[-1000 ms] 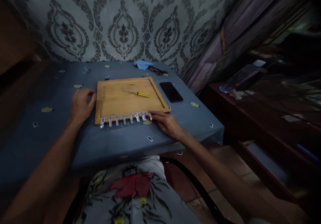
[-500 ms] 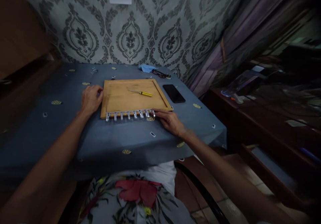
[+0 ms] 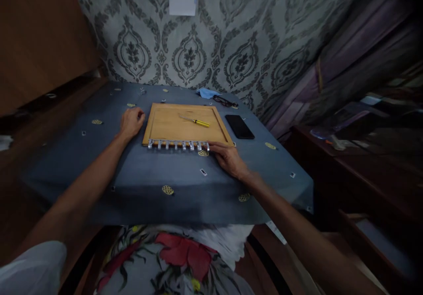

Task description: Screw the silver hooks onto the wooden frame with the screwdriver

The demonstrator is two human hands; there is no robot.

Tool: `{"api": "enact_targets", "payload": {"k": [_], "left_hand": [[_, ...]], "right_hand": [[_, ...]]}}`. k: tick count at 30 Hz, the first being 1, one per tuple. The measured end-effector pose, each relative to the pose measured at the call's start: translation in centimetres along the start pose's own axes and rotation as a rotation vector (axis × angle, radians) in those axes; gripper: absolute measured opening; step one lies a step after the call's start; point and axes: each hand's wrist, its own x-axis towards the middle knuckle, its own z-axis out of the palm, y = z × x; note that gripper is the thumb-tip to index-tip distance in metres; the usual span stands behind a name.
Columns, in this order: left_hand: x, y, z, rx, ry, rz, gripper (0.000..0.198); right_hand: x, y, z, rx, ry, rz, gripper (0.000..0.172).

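A wooden board with a raised rim lies flat on the table. Along its near edge runs a metal hook rail with several silvery hooks hanging from it. My right hand reaches in from the right, its fingers together at the rail's right end, touching the last hook; the thumb is not clearly seen. Just left of the board, my left hand rests on the cloth with fingers curled, and nothing shows in it. On the board's face lies a screwdriver with a yellow and black handle.
A black phone lies right of the board. Behind it are dark-framed glasses and a blue cloth-like item. The patterned blue tablecloth hangs over the near edge. Cluttered dark furniture stands at the right.
My view has shifted, so the table appears farther right in the picture. Both hands keep about the same places by the board; the rail and screwdriver stay put.
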Motion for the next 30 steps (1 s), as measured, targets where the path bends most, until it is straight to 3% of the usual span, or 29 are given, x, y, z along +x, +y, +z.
{"api": "enact_targets", "payload": {"k": [14,19,25,30], "left_hand": [[0.2,-1.3,-0.4,-0.032,0.005,-0.091,0.035],[0.7,-3.1,-0.7,-0.098,0.054,-0.172,0.035],[1.3,-6.0,-2.6,-0.165,0.143,-0.344,0.037],[1.1,-6.4,-2.8,-0.205,0.137,-0.384,0.038]], "right_hand": [[-0.1,-0.1,0.2,-0.039,0.041,-0.010,0.061],[-0.2,-0.1,0.1,-0.043,0.056,-0.016,0.062],[-0.3,0.1,0.1,-0.030,0.062,-0.013,0.062],[-0.2,-0.1,-0.1,-0.048,0.066,-0.029,0.058]]}}
